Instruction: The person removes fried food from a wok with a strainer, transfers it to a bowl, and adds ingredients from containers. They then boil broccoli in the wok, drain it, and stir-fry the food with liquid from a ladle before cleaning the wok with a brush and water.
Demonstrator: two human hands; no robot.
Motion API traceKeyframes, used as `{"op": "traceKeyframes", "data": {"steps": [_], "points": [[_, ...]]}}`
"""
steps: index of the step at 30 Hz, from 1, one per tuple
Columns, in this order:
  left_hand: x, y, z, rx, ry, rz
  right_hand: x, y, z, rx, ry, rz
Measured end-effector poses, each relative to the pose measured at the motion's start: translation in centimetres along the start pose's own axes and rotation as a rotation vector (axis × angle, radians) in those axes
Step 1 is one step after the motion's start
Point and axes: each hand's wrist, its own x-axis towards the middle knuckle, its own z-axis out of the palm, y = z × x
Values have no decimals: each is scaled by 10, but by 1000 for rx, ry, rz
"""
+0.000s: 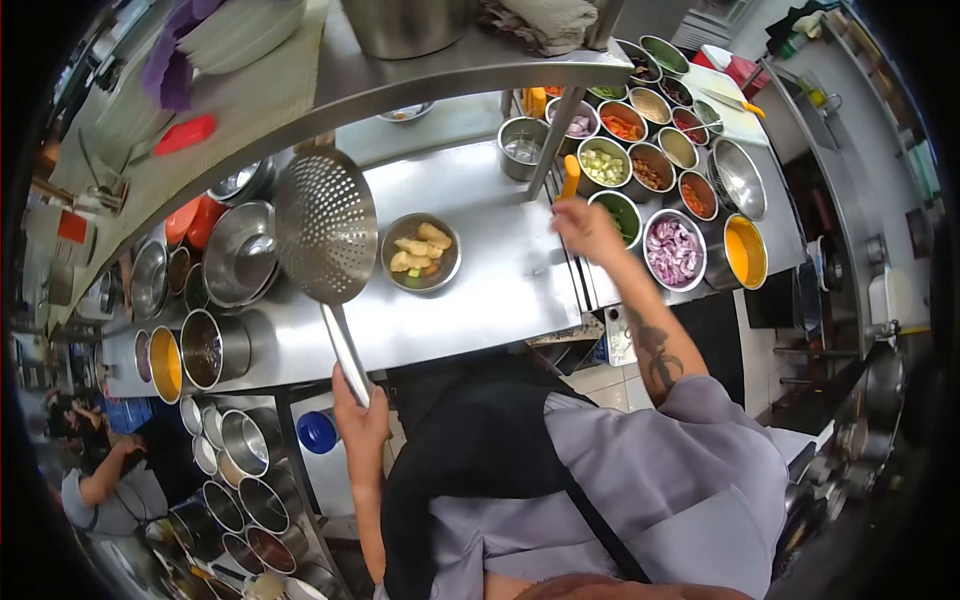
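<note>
My left hand (361, 408) is wrapped round the metal handle of a large perforated skimmer (326, 225). Its wide round head hangs over the steel counter (480, 310), beside a small metal bowl (455, 275) holding pale yellow chunks (422, 248) and some green pieces. Out to the right, my right hand (588, 228) has its fingers closed at the lower end of an orange-handled tool (571, 177); the rest of that tool cannot be made out. Close to this hand are metal tubs of green pieces (622, 212) and chopped red onion (674, 250).
More ingredient tubs, one with orange liquid (745, 252), crowd the right side. Stacked metal bowls (238, 250) and pots (218, 348) stand on the left. A steel shelf (420, 85) overhangs the counter's far side. Another person (120, 490) is at far lower left.
</note>
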Motion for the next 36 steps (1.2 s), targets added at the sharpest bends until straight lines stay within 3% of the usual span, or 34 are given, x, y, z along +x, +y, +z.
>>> {"op": "traceKeyframes", "data": {"steps": [2, 5, 9, 18, 22, 24, 26, 28, 30, 32, 36], "points": [[-1, 36, -6, -241, -99, -249, 23, 4, -56, -279, 165, -75], [-3, 42, -14, -450, -113, -294, 67, 31, -101, -660, 137, 66], [-15, 47, -31, -564, -126, -392, 128, 85, -102, -668, -2, -61], [-54, 53, -45, -656, -91, -458, 148, 120, -74, -783, -92, -2], [-68, 40, -48, -726, -66, -491, 138, 122, -82, -561, 25, -84], [-74, 33, -49, -748, -80, -498, 135, 121, -95, -455, 110, 46], [-76, 35, -48, -748, -49, -518, 132, 119, -108, -515, 114, 42], [-78, 34, -48, -749, -42, -525, 119, 99, -120, -101, 131, 237], [-83, 33, -49, -786, -30, -511, 95, 54, -121, -44, 100, 196], [-86, 33, -49, -771, 5, -524, 71, 8, -103, 200, 35, 258], [-89, 36, -49, -774, 7, -531, 34, -55, -16, 366, -335, 103]]}}
